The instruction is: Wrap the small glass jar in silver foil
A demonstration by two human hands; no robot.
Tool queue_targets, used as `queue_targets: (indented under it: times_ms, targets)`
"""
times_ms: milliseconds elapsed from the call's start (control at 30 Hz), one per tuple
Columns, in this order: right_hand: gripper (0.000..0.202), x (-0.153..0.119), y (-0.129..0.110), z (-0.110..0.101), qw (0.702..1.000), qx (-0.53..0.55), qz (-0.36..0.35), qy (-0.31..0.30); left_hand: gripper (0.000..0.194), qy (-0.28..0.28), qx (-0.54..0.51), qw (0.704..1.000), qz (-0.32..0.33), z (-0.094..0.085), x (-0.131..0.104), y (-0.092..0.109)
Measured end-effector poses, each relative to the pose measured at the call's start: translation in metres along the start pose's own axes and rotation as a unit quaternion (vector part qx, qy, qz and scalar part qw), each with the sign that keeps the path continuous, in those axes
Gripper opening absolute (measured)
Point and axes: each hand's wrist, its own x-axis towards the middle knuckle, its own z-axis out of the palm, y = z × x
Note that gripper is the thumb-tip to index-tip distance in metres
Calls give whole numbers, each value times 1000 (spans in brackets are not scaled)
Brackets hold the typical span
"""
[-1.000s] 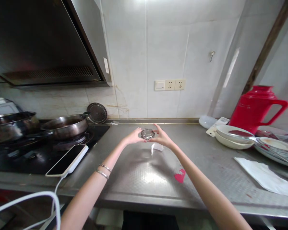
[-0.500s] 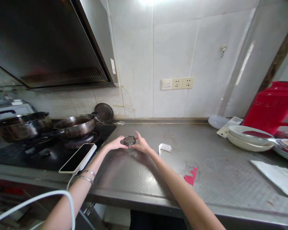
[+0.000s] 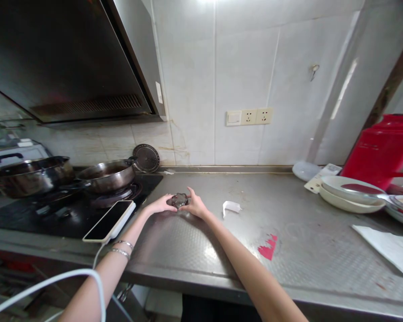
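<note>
- Small, round, clear glass dish with a wavy rim (image 3: pixel 180 200): on or just above the grey metal counter (image 3: pixel 218 237).
- Left hand (image 3: pixel 159 205): thumb and fingers clasp its left side.
- Right hand (image 3: pixel 196 205): likewise, clasping its right.

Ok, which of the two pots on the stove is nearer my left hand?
The pot beside the round dark disc; the other pot stands farther left, away from your left hand.

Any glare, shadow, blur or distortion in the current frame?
Head view: glare at the top of the wall and on the steel counter; soft shadow below the right hand; red thermos leaning, probably wide-angle distortion; fine detail unclear on the round object beside the left hand.
</note>
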Motion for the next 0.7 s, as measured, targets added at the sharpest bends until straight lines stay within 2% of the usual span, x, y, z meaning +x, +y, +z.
queue_targets:
  times_ms: [233, 600, 700]
  targets:
    - [109, -1, 2, 3, 1000, 5, 8, -7, 70, -8, -4, 1000, 1, 4, -3, -3]
    - [103, -1, 6, 6, 1000, 13, 18, -6, 86, -32, 6, 998, -51, 8, -4, -11]
    - [105, -3, 0, 4, 999, 18, 26, -17, 99, -43, 13, 997, -70, 6, -6, -9]
